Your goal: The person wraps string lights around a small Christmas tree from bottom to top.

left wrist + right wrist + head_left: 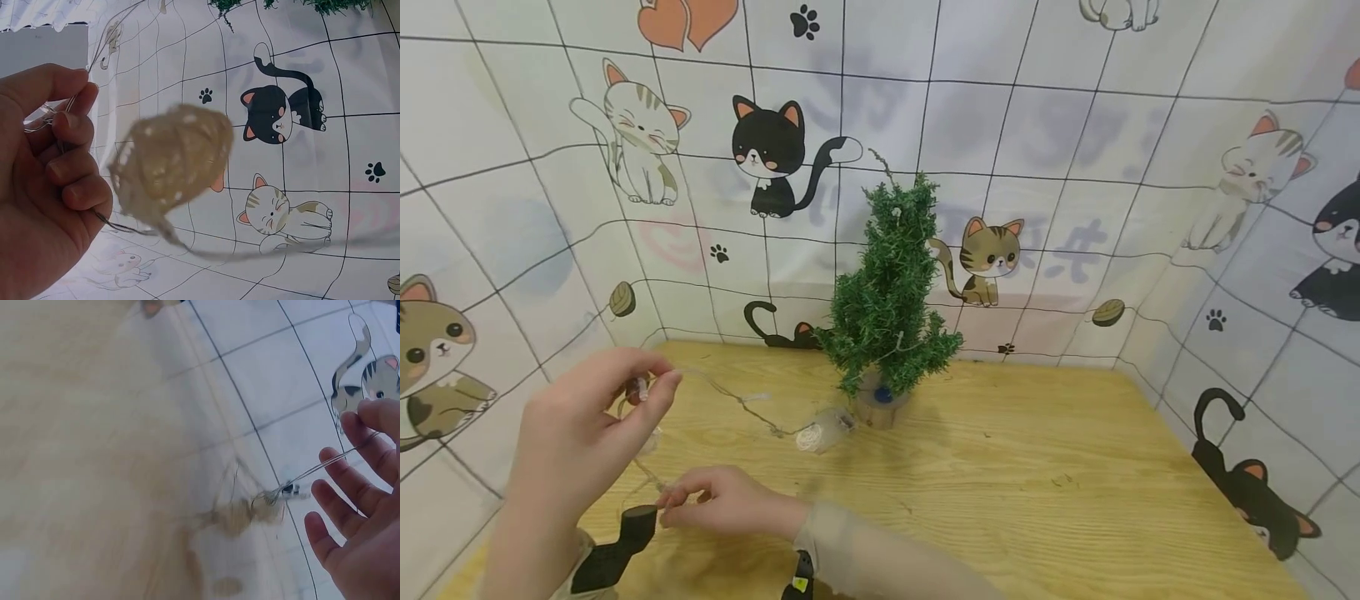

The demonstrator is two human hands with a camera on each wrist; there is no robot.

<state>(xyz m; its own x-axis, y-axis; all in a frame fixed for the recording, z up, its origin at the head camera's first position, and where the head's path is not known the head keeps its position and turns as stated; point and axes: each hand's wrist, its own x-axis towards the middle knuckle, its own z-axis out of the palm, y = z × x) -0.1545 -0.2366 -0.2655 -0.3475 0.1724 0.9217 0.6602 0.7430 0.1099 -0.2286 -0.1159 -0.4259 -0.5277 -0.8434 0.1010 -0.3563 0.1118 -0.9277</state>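
My left hand (580, 425) pinches the thin wire of a light string (722, 390) between thumb and forefinger, above the table's left side. In the left wrist view, the other fingers of this hand (56, 156) curl over more wire, and a blurred, pale woven ball (178, 156) hangs beside them. Lower down and nearer me, my right hand (726, 504) pinches the wire too; its remaining fingers are spread in the right wrist view, where the strands (322, 464) run off to a tangle. Another white woven ball (809, 437) lies on the table, with wire leading to it.
A small artificial green tree (895, 283) stands on a wooden base (880, 408) towards the back of the wooden table (1037, 475). A clear item (837, 423) lies between the woven ball and that base. Cat-printed cloth (887, 100) walls the back and sides.
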